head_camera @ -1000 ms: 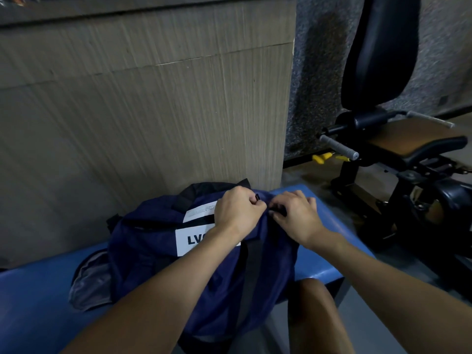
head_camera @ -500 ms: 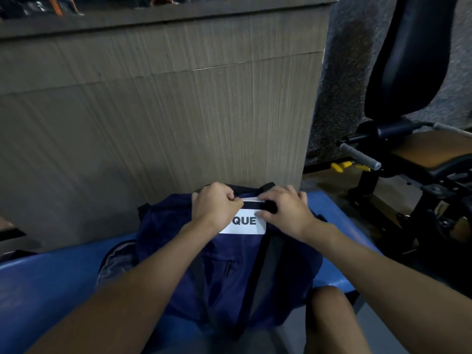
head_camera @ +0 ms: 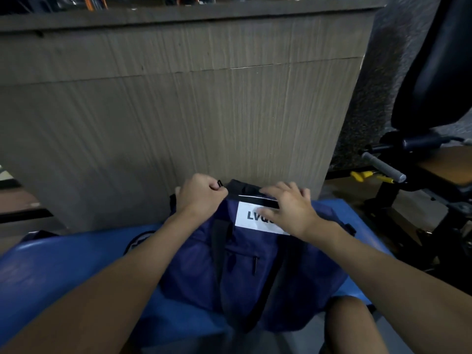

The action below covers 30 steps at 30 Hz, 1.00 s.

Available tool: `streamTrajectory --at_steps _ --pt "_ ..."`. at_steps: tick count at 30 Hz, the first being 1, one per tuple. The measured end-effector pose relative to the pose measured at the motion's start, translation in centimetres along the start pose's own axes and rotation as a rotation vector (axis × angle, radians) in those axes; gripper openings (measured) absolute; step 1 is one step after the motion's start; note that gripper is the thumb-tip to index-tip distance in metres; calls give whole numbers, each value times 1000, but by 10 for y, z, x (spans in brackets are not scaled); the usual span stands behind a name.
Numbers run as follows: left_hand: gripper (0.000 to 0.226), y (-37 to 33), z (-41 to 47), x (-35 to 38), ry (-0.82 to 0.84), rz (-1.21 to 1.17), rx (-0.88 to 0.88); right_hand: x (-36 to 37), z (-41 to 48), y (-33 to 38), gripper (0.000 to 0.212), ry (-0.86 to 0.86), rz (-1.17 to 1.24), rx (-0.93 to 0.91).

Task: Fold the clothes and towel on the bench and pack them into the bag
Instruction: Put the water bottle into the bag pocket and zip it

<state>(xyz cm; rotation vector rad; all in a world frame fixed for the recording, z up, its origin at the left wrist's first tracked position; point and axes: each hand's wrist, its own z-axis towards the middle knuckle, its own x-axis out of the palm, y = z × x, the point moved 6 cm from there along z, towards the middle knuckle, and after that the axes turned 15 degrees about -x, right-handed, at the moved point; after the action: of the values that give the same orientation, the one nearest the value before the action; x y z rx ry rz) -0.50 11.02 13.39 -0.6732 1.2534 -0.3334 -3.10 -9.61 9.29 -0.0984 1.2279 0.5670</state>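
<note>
Wood-grain wall panel at the back, blue padded counter in front of it, dim light.

Left hand: curled into a fist at the top left end of the bag, pinching a small black zipper pull between thumb and fingers. Right hand: fingers fairly straight and slightly spread, laid flat on the bag's top edge, covering part of the white label and touching the dark zip line just above it. It looks like it is bracing the fabric, not gripping.

Navy bag sits on the counter against the wall panel, its front hanging over the near edge. A black strap runs down its face beside a small front pocket zip. The person's knee is just below the bag, on the right. Black gym machine stands well apart on the right.

Clothes and towel are not visible; likely already inside the bag, cannot confirm.

Step, as a judgement: the closing stage, working the main zip, with the task near its end. I cannot tell from here whether the zip is fully shut.

The next move calls for holding the top taut with the flat hand while the pull runs along the track, and for keeping cloth out of the teeth. If it snags, back off and flatten the contents first.
</note>
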Motion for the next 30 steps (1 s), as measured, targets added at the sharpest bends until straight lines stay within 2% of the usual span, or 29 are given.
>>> streamTrajectory --at_steps 2,5,7,12,17,25,30 --pt "27 1 -3 1 11 -12 3 9 13 17 40 38 31 -23" --pt "25 10 -1 -8 -1 -25 -38 13 23 24 17 -4 -56 -47" --pt "24 24 6 -20 -27 -42 -106 12 23 19 12 -31 -113 -52" --pt "29 56 26 -39 12 -213 -230 -2 29 1 19 -102 -118 32" --pt "19 51 26 -37 84 -396 -219 -17 51 -5 22 -162 -132 32" --pt "25 32 21 -38 155 -516 -192 -47 72 -19 20 -309 -149 23" --pt "23 35 16 -28 250 -612 -226 -46 65 -23 22 -334 -151 81"
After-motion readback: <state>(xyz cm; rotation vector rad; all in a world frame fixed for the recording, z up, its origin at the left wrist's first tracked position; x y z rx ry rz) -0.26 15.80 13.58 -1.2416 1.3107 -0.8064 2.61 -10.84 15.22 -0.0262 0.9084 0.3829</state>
